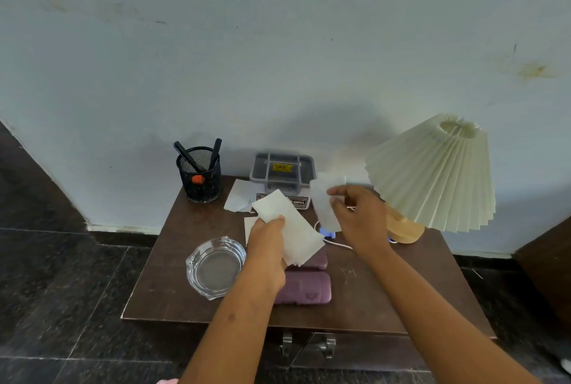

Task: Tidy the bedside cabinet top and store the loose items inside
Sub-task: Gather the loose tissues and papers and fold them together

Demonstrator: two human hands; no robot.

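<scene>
**A:** Where are the loose papers?

**B:** Most are in the left hand (268,247), raised over the middle of the dark brown wooden worktop (173,275). Its grip is closed round a stack of white paper sheets (290,226), thumb on top and fingers beneath. The stack fans away toward the right.

**A:** And the other hand?

**B:** The right hand (358,216) hovers just right of the stack with its wrist bent. Its grip pinches a single white sheet (326,198) between thumb and fingertips, and that sheet is motion-blurred. Both forearms reach in over the near edge.

**A:** What lies on the worktop itself?

**B:** A creased white paper (239,198) lies at the back, just beside a grey plastic box with a yellow label (281,172). Another white piece is partly hidden behind the left hand. Beneath the stack lie two purple oblong cases (304,289), side by side, the farther one largely covered. A clear glass ashtray (214,267) sits left of the left wrist. A black mesh pen pot (200,176) holding dark pens stands in the back-left corner.

**A:** Anything crowding the right hand?

**B:** A cream pleated lampshade (432,173) on a pale wooden base (401,226) stands just to its right, overhanging the right edge. A thin white cable (336,243) runs under the hand, past a small blue-lit item I cannot identify.

**A:** Open room?

**B:** Bare wood shows along the near edge and the front-right corner. Two metal handles (329,348) sit below the front edge.
</scene>
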